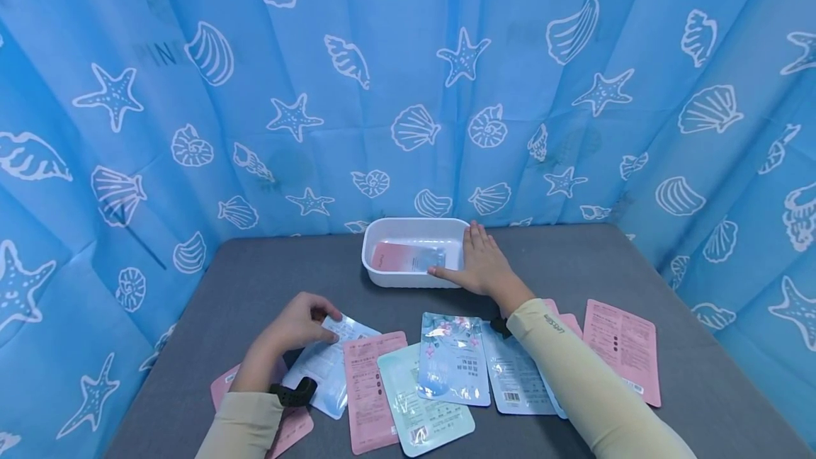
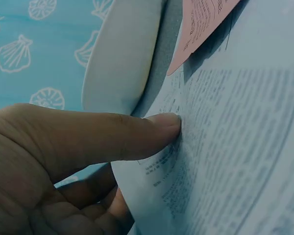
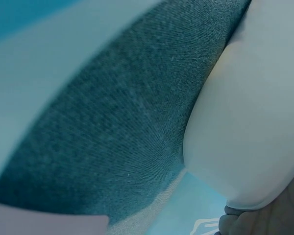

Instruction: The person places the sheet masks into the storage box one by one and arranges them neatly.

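My left hand (image 1: 299, 321) pinches the upper right corner of a light blue face mask packet (image 1: 334, 360) at the front left. In the left wrist view the thumb (image 2: 152, 129) lies on the packet's printed back (image 2: 225, 147), the other fingers behind it. My right hand (image 1: 481, 261) rests on the right end of a white plastic bin (image 1: 408, 280), fingers extended along that side and thumb on the near rim. Inside the bin lies a pink and pale blue packet (image 1: 401, 258). The right wrist view shows the bin's wall (image 3: 245, 112) with fingers (image 3: 230, 225) at its edge.
Right of the held packet lie a pink packet (image 1: 372, 395), a green one (image 1: 423, 402) and a flowered blue one (image 1: 454, 360). Further right are another blue packet (image 1: 516, 374) and a pink one (image 1: 621, 346). A patterned blue curtain (image 1: 408, 91) hangs behind the grey table (image 1: 287, 261).
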The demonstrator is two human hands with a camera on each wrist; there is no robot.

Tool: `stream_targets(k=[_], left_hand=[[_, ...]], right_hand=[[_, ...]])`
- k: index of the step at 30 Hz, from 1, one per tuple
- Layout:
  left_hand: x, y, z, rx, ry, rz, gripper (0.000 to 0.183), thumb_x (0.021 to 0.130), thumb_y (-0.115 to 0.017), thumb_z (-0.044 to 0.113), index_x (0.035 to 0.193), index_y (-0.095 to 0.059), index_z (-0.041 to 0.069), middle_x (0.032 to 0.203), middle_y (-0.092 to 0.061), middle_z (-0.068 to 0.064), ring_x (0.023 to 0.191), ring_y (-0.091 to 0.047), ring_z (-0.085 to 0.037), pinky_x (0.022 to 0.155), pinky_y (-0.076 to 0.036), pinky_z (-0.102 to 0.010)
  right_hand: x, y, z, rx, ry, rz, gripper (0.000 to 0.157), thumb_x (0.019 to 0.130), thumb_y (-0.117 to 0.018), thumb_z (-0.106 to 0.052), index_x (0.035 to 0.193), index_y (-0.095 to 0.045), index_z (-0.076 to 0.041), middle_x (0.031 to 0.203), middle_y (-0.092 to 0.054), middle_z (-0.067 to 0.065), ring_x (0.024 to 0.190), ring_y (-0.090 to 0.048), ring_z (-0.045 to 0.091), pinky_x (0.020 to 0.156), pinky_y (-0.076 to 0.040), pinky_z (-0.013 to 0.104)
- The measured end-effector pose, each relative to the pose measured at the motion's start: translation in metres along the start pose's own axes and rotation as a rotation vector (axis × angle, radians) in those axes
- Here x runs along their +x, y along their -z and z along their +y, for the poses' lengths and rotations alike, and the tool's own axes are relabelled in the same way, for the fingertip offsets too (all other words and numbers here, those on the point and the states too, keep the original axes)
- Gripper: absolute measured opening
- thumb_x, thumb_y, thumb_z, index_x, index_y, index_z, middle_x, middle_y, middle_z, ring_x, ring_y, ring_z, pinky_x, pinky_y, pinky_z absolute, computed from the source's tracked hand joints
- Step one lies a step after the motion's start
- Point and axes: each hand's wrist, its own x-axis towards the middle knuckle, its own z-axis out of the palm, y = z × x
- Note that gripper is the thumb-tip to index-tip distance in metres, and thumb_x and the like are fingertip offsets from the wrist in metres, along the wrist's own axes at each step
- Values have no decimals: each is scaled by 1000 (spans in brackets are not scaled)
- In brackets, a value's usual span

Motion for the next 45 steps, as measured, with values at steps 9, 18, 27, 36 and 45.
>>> stream_targets(k=[9, 18, 27, 36, 45], left_hand=[[-3, 4, -1, -8, -29, -3, 33, 76, -93, 9, 105, -80, 13, 104, -71, -4, 87, -60, -19, 74, -51, -32], [-7, 8, -5, -25, 7, 20, 47, 75, -95, 10, 118, -77, 14, 117, -71, -6, 91, -65, -20, 78, -55, -34], [-10, 16, 1, -30, -38, 58, 50, 80, -93, 13, 126, -75, 12, 124, -71, -8, 98, -65, -22, 81, -56, -37], [-10, 21, 6, -76, -89, 119, 52, 81, -89, 8, 130, -73, 7, 125, -71, -14, 95, -68, -26, 72, -56, -33], [-14, 26, 17, -87, -145, 172, 48, 84, -88, 8, 130, -73, 11, 133, -68, -14, 104, -69, -29, 76, -59, -33]], right_hand=[[0, -1, -1, 10, 3, 4, 136, 85, -47, -93, 167, -5, 7, 178, 1, 25, 166, -3, 43, 135, -10, 58], [-1, 0, -1, 16, 1, 15, 134, 86, -51, -90, 167, -5, 7, 178, 1, 25, 166, -3, 42, 135, -10, 57], [0, 0, 1, 7, 0, 7, 135, 86, -48, -91, 167, -4, 7, 178, 3, 25, 166, -2, 42, 135, -10, 57], [0, -2, 2, 10, 1, 8, 136, 86, -47, -92, 167, -4, 7, 178, 2, 25, 166, -2, 43, 135, -10, 57], [-2, -2, 1, 24, 8, 27, 133, 87, -50, -90, 167, -6, 9, 177, -1, 27, 166, -5, 44, 134, -11, 58]])
